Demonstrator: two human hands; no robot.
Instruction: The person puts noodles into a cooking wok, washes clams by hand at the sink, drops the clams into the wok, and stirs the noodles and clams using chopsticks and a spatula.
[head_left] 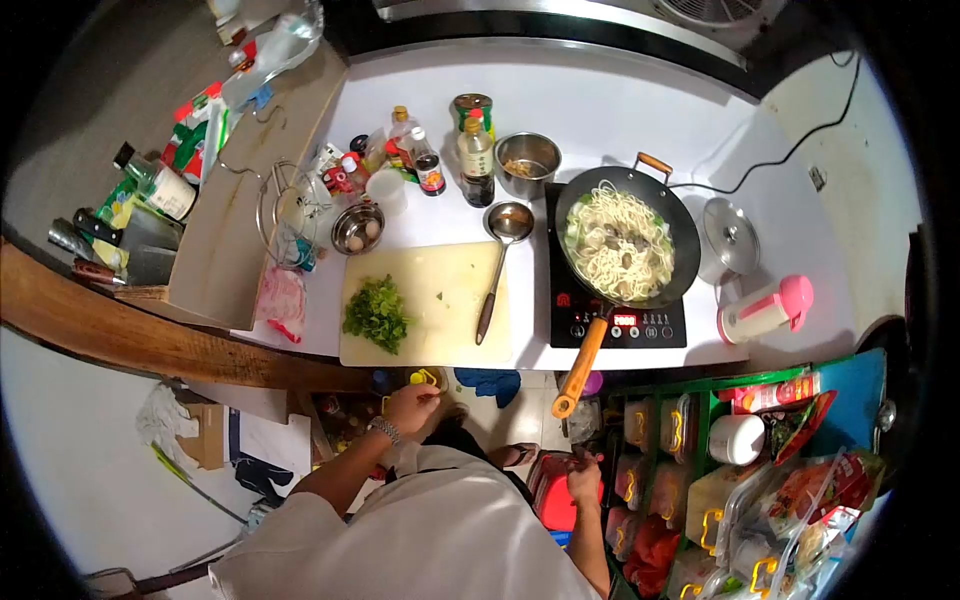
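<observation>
My left hand (412, 408), with a metal-banded watch (384, 430) at the wrist, is just below the counter's front edge. Its fingers are drawn together, and whatever may be in them is too small to make out. Lower right, my right hand (583, 482) is beside the storage rack, over a red container (556, 495). Its fingers look closed around something dark that I cannot name. Chopped green herbs (377, 315) lie on the cutting board (425, 345), with a ladle (492, 275) across its right side. A wok (687, 240) of noodles (620, 245) sits on the lit induction cooker (662, 325).
The wok's wooden handle (580, 365) juts past the counter edge. Behind the board stand sauce bottles (475, 165), a metal pot (528, 165) and a bowl (357, 228) of eggs. A pink-lidded jug (768, 308) is at right, above a green rack (700, 420) of containers.
</observation>
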